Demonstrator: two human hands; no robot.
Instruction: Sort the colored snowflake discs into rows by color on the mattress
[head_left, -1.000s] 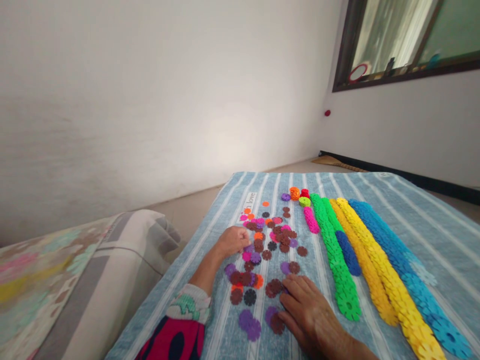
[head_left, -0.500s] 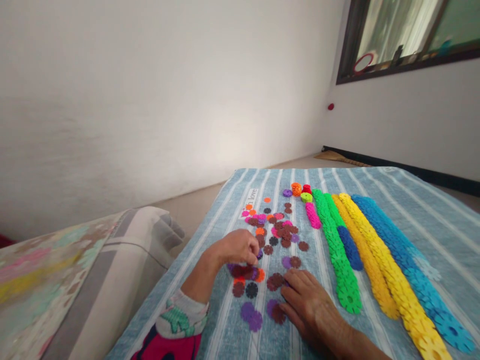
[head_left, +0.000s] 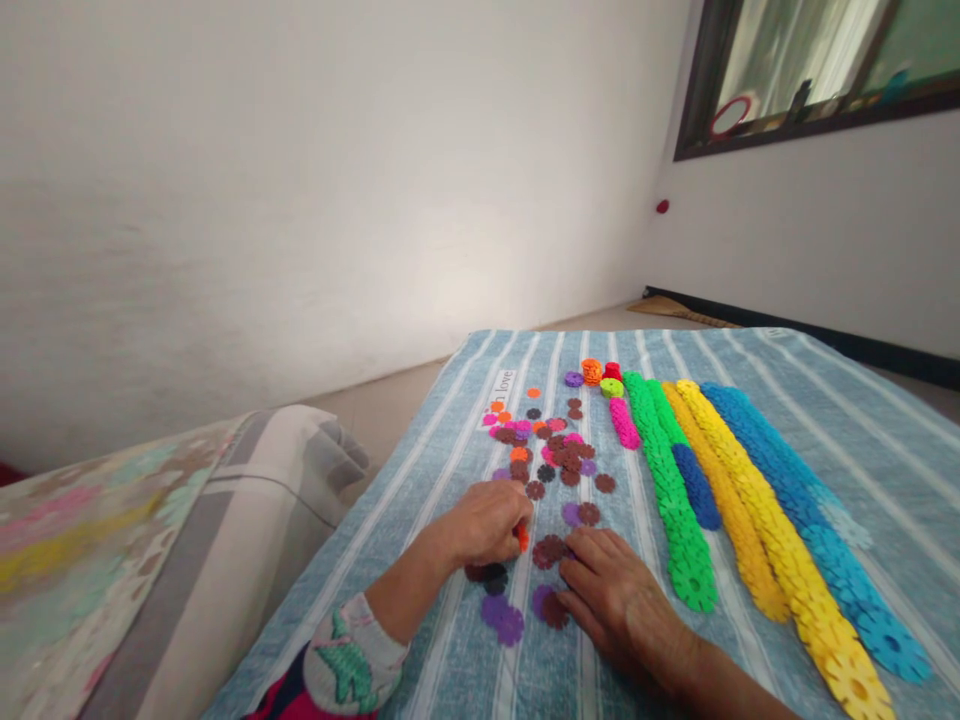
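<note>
My left hand (head_left: 491,525) is closed, pinching an orange flower-shaped plastic disc (head_left: 522,538) at its fingertips. Dark discs below that hand are partly covered by it. My right hand (head_left: 628,600) rests on the cloth with fingers stretched out, at the edge of some brown discs (head_left: 550,551); a bit of purple shows by its fingertips, mostly hidden. Near its thumb lie a purple and a brown disc (head_left: 556,609) overlapping. Two purple discs (head_left: 502,620) lie below the left hand. Beyond both hands spreads a loose scatter of brown discs (head_left: 571,455), mixed with pink, orange, black and purple ones.
To the right lie long overlapping rows of green (head_left: 679,510), yellow (head_left: 780,520) and blue discs (head_left: 795,480), plus a short dark blue row (head_left: 696,487). Small stacks, one orange (head_left: 592,372), stand at the back of the striped cloth (head_left: 420,480). A fabric-covered surface (head_left: 277,490) is at left.
My left hand has moved slightly down and right, and an orange disc now shows in its fingers. My right hand has stayed nearly in place. The view has tilted a little.
</note>
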